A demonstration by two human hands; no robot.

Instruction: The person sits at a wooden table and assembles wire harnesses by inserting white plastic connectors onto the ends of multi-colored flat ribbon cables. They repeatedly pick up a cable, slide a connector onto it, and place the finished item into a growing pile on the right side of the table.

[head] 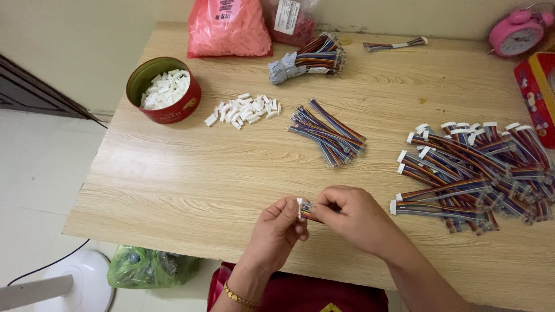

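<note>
Near the front edge of the wooden table, my left hand pinches a small white connector. My right hand grips a short multicoloured ribbon cable right beside the connector, the two touching. Most of the cable is hidden in my right hand. A loose heap of white connectors lies further back. Beside that heap sits a bundle of bare ribbon cables. To the right is a large pile of cables with white connectors fitted.
A red round tin of white connectors stands at the back left. Pink plastic bags and another cable bundle sit at the back. A pink alarm clock and red box are at the right. A green bag lies on the floor.
</note>
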